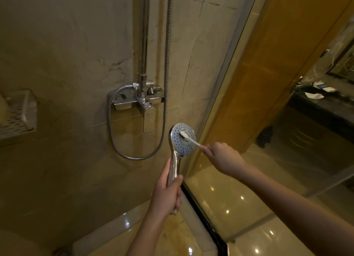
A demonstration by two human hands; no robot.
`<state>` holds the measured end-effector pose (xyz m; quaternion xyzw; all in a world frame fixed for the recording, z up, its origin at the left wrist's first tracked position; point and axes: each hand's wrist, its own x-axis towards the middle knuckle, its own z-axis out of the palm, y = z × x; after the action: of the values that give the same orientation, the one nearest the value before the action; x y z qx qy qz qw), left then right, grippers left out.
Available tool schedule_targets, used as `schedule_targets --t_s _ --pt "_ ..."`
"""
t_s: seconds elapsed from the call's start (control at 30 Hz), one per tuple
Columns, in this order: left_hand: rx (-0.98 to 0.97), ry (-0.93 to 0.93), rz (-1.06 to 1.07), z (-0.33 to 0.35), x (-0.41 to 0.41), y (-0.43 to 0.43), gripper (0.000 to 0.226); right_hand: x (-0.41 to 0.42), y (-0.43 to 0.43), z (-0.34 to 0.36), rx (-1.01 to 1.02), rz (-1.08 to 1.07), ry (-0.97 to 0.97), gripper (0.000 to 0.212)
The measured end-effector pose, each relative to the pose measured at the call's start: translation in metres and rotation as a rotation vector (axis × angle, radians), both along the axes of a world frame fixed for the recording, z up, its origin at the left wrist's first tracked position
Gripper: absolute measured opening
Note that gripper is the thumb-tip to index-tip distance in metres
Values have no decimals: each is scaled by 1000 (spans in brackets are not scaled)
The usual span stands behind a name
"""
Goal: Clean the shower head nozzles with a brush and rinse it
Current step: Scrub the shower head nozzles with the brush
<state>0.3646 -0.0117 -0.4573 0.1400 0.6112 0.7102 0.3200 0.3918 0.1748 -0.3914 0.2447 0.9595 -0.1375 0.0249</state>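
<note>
A chrome hand shower head with a round grey nozzle face points up toward me, near the middle of the view. My left hand grips its chrome handle from below. A small white brush lies with its bristle end on the upper part of the nozzle face. My right hand pinches the brush's thin white handle from the right. No water is running from the nozzles.
A chrome mixer tap with a long lever sits on the marble wall, with the riser pipe above and the metal hose looping below it. A perforated wall shelf is at left. A glass partition stands close on the right.
</note>
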Motion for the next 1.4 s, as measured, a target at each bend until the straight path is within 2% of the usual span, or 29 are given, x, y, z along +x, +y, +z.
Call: schedule_targets --t_s 0.1,0.23,0.33,0.6,0.7,0.83,1.03,1.17,1.3,1.4 --pt "-15 13 13 0 -1 -2 60 -4 3 3 31 -26 16 49" --pt "-4 17 29 1 -7 -2 60 -5 -8 -5 111 79 -13 53" --pt "-25 14 22 1 -5 -4 61 -10 7 1 82 -22 28 53" --pt "-23 -6 30 -1 -2 -6 62 -4 2 7 52 -9 -28 46" --pt "1 -4 40 2 -6 -7 62 -5 -7 1 60 77 -53 48" --pt "-9 -8 47 1 -6 -6 61 -7 3 -2 58 9 -4 52" --pt "-5 -24 46 2 -6 -5 61 -2 9 -5 20 -6 9 47" --pt "33 -65 60 2 -8 -6 60 4 -2 -13 57 80 -53 52" --pt "52 -87 54 3 -9 -3 58 2 8 -11 40 2 11 46" --pt "75 -122 63 3 -11 -5 57 1 5 -12 47 20 -9 44"
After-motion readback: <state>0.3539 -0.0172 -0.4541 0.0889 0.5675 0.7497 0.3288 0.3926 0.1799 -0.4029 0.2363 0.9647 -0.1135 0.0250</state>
